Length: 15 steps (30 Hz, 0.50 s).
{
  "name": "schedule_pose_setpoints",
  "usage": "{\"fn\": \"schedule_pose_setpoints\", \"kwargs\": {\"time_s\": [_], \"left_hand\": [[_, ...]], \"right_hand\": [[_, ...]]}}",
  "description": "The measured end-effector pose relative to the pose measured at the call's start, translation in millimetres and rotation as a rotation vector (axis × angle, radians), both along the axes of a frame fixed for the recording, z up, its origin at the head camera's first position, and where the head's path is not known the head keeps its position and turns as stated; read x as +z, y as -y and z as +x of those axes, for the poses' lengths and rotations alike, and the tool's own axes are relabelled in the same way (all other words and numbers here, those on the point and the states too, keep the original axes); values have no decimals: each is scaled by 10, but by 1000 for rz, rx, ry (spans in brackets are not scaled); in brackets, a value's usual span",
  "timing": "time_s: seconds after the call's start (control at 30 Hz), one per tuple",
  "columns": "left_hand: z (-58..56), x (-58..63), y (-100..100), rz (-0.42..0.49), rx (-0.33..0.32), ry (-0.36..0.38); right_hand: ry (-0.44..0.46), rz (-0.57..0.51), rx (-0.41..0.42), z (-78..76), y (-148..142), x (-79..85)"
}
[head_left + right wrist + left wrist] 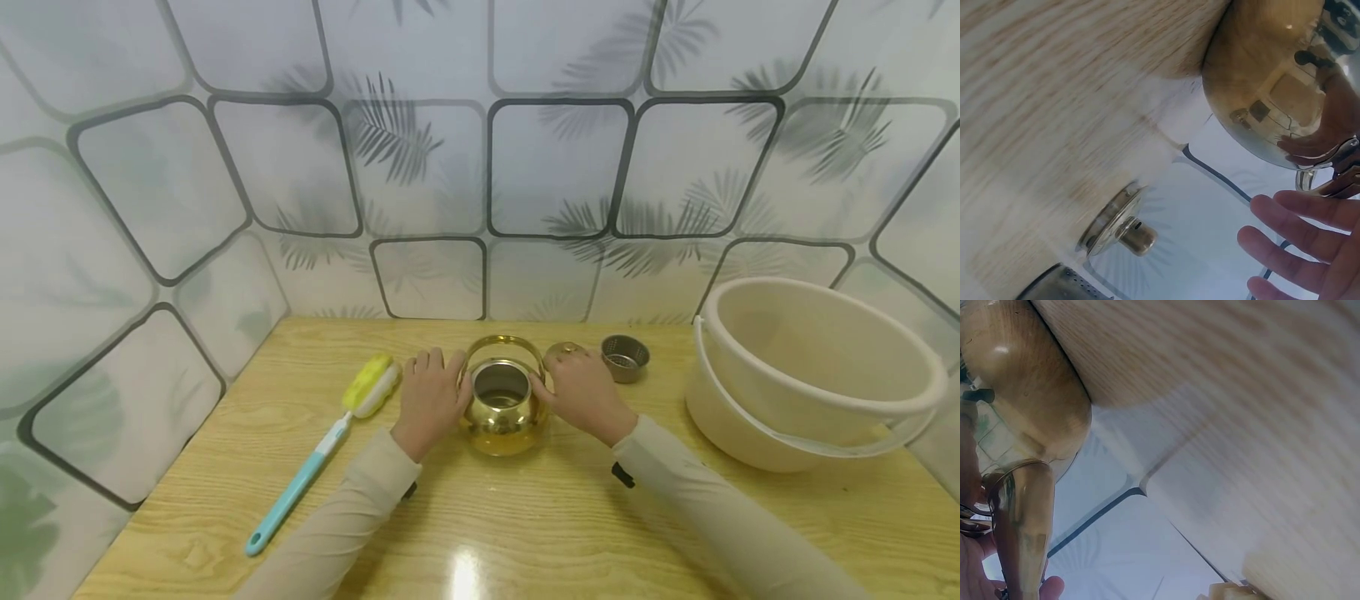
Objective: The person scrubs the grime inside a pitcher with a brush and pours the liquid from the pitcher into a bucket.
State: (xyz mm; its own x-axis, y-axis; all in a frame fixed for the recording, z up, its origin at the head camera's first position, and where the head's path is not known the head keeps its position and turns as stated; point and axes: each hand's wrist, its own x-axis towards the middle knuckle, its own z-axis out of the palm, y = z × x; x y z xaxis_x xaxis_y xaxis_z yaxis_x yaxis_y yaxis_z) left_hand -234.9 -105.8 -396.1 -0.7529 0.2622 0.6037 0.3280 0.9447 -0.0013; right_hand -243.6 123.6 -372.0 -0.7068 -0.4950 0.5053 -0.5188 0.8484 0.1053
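A shiny gold kettle (pixel 504 429) stands lidless on the wooden table, its hoop handle (pixel 504 340) raised toward the far side. My left hand (pixel 433 400) lies along the kettle's left side, thumb at the rim near the handle's foot. In the left wrist view its fingers (pixel 972 569) show behind the spout (pixel 1019 531), partly hidden. On the right side, my right hand (pixel 588 392) has its thumb against the kettle by the handle's other foot. Its fingers (pixel 1291 250) are straight and spread, close to the gold lid (pixel 1116 222), which they partly cover in the head view.
A perforated metal strainer (pixel 626 358) sits right of the lid. At the right stands a large cream bucket (pixel 810 417) with its bail hanging in front. On the left lies a sponge brush (pixel 300 483) with a blue handle. A patterned wall (pixel 427 279) backs the table.
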Motion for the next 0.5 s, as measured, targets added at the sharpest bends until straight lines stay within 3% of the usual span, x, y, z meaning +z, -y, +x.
{"fn": "schedule_pose_setpoints", "kwargs": {"time_s": [0.23,0.5], "left_hand": [[-4,21,10,-23,-8,-2],[3,90,39,-57,-13,12]], "right_hand": [[-40,-3,29,-25,-15,-28],[-27,4,27,-38,-12,-25]]}}
